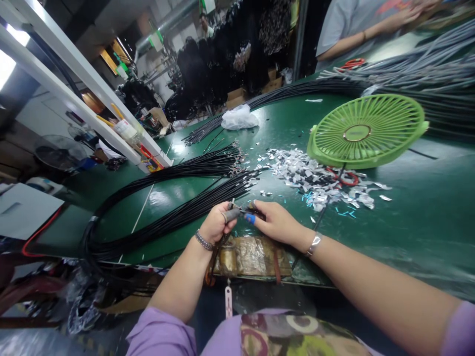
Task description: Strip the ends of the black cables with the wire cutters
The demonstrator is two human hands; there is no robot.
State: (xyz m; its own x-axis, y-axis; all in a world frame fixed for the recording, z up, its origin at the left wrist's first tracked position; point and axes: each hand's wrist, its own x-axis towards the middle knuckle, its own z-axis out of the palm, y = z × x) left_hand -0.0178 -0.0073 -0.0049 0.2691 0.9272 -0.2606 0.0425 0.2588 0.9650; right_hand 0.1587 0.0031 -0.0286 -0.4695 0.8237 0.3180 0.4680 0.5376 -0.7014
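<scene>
My left hand (pixel 218 222) is closed in a pinch around a black cable, with grey covers on its fingers. Close against it, my right hand (pixel 278 221) pinches at the cable's end; blue tape wraps its thumb. What exactly lies between the right fingertips is too small to make out. Under the hands, at the table's front edge, sits a tape-covered block (pixel 256 254). Just beyond the hands lies a bundle of black cables (pixel 193 200) with stripped ends, bent round in a loop on the left.
A green fan (pixel 367 131) stands at the right, behind a pile of silvery foil scraps (pixel 308 173) with red-handled scissors (pixel 347 178) in it. A clear plastic bag (pixel 239 117) lies further back. Grey cables (pixel 419 66) cover the far right, near another person (pixel 349 34).
</scene>
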